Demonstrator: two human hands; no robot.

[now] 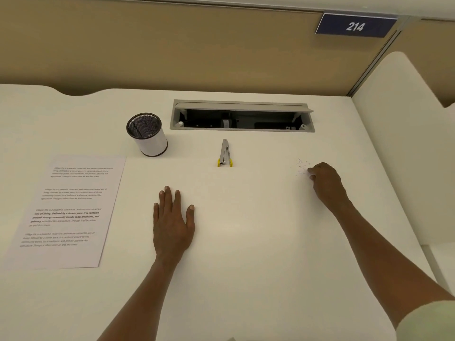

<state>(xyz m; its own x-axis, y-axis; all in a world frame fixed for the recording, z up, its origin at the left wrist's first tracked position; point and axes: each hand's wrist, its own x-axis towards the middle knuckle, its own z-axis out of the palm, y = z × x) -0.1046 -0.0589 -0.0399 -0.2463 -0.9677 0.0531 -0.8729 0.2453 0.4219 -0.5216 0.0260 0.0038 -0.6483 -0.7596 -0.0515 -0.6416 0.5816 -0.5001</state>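
Observation:
My left hand (172, 217) lies flat on the white desk (246, 242), palm down, fingers straight and slightly spread. My right hand (325, 180) is further right, its fingers curled, the tips pinching at the edge of a scatter of tiny pale bits (300, 166), perhaps staples or paper scraps. A small silver stapler with yellow ends (225, 156) lies between and beyond the hands, apart from both. A printed sheet of paper (66, 212) lies flat at the left.
A white pen cup with a black mesh lining (147, 134) stands behind the sheet. An open grey cable tray (242, 115) is sunk into the desk's back. A beige partition with a sign reading 214 (355, 25) rises behind; a white side panel (403, 143) stands at right.

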